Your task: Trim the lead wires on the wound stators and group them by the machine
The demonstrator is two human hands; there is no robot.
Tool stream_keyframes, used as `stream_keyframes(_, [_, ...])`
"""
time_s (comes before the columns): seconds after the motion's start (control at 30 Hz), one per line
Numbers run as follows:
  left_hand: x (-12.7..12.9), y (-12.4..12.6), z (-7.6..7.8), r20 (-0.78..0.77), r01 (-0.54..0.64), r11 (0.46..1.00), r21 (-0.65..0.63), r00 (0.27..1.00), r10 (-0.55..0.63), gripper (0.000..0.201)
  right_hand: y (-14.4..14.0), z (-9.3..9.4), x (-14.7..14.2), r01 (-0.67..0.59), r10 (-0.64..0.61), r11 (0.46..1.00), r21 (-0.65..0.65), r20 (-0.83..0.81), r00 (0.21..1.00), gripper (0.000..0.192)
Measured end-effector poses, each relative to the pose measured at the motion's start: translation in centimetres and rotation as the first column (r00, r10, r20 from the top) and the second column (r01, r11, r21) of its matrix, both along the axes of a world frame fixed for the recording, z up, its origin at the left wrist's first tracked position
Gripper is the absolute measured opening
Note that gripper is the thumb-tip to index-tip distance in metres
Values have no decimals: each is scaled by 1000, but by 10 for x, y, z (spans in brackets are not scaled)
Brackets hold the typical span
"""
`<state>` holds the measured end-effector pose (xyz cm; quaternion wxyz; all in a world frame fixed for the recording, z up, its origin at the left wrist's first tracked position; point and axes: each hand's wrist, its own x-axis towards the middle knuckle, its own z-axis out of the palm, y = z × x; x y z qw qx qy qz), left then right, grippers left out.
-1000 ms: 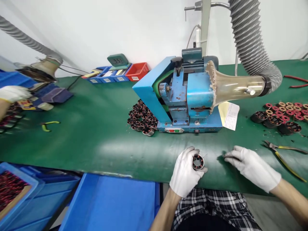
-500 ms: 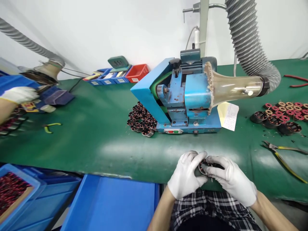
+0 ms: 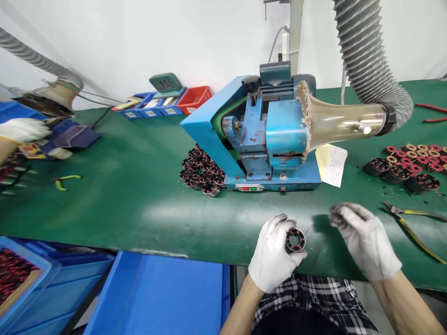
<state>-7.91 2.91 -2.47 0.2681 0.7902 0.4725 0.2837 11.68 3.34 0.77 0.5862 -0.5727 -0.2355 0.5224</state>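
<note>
A ring cluster sits against the machine's left side. In front, the left hand grips a ring, hollow facing up. Apart from it, the right hand bunches its blurred fingertips; whether they hold anything I cannot tell. Pliers lie farther right.

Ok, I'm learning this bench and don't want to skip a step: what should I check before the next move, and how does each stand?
1. Left hand has the wound ring between thumb and fingers: ok.
2. Right hand apart from the wound ring: ok.
3. Right hand free of any small piece: cannot tell, its fingertips are blurred.
4. Yellow-handled pliers lying beside the right hand: ok.
5. Green table free of scraps: not ok, dark bits lie near those pliers.
6. Blue machine switched off: cannot tell.
</note>
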Motion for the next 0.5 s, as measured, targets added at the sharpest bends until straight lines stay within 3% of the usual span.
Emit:
stream_keyframes(0.07, [0,1,-1,2,19,1000,0,1000,-19,58,-8,0,-8,-240,265,959,-151,176,948,23])
stream_keyframes(0.13, [0,2,-1,-2,41,999,23,999,-41,55,-15,-4,-21,-361,430,899,-250,345,834,24])
stream_keyframes(0.3, [0,2,0,10,60,997,38,998,-60,44,-17,-9,-52,-289,459,887,-359,630,626,14])
stream_keyframes(0.4, [1,2,1,6,31,999,9,1000,-31,43,-14,-6,-56,-270,445,894,-357,644,623,16])
stream_keyframes(0.5, [1,1,0,5,-1,1000,6,1000,1,45,-14,-7,-52,-264,420,902,-343,547,724,18])
